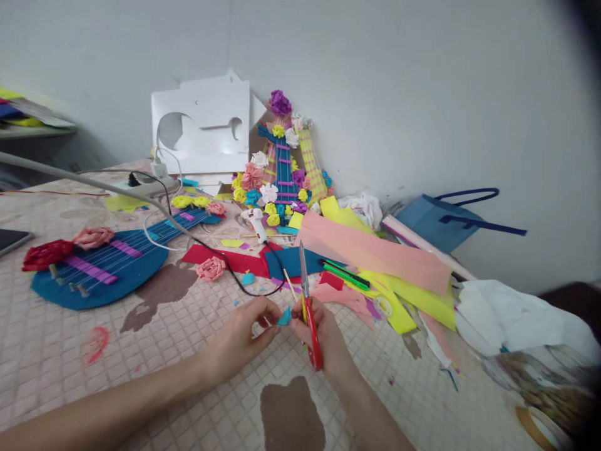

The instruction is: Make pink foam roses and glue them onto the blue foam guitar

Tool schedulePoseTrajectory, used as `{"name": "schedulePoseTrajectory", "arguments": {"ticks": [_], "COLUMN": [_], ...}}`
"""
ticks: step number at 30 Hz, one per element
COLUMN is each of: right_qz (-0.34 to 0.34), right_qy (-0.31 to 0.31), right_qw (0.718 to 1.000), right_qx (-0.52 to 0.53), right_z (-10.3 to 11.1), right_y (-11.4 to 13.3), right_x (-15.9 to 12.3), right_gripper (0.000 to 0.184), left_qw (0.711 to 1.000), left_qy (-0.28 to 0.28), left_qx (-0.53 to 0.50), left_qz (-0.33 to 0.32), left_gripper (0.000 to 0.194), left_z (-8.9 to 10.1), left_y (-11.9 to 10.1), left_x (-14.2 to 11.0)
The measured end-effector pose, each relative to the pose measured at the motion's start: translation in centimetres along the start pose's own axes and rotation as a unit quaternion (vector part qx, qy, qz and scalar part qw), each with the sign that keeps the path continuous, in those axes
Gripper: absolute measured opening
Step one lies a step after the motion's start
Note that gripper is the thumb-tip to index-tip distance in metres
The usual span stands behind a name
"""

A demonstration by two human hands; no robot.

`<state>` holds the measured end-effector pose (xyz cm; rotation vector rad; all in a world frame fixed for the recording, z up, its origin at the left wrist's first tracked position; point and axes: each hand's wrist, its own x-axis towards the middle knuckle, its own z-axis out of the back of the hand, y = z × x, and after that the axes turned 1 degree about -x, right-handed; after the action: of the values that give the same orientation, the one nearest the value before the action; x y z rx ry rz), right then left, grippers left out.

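Your left hand (237, 338) is curled with thumb and fingertips brought together at one side of a small turquoise paper piece (284, 317), which sits between your two hands, just above the tablecloth (220, 401). Your right hand (332, 338) is closed round the red-handled scissors (305, 289), its thumb and finger meeting the other side of the piece; a thin pale stick (290, 285) also rises from that hand, though its grip there is hidden. The scissor blades point away from you and look closed, so the step in hand seems to be shaping the piece with your fingers rather than cutting. The next move likely calls for a light, steady pinch on both sides, with the blades held clear of the black cable (239, 285) and the white glue gun (254, 220) beyond.
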<state>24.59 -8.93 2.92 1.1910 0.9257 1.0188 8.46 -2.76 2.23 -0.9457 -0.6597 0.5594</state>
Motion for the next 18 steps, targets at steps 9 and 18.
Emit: {"name": "schedulePoseTrajectory", "arguments": {"ticks": [9,18], "right_qz": [-0.022,-0.017], "right_qy": [0.030,0.040], "right_qw": [0.999,0.999], "right_qx": [-0.011,0.011], "right_z": [-0.17,-0.10], "right_y": [-0.18,-0.02], "right_x": [-0.38,-0.58], "right_gripper": [0.017,0.017], "left_qw": [1.000,0.985], "left_qy": [0.013,0.006], "left_qx": [0.001,-0.149], "left_qz": [0.005,0.092], "left_gripper": [0.014,0.008], "left_z": [-0.35,-0.15], "left_y": [0.78,0.62], "left_x": [-0.20,0.30]}}
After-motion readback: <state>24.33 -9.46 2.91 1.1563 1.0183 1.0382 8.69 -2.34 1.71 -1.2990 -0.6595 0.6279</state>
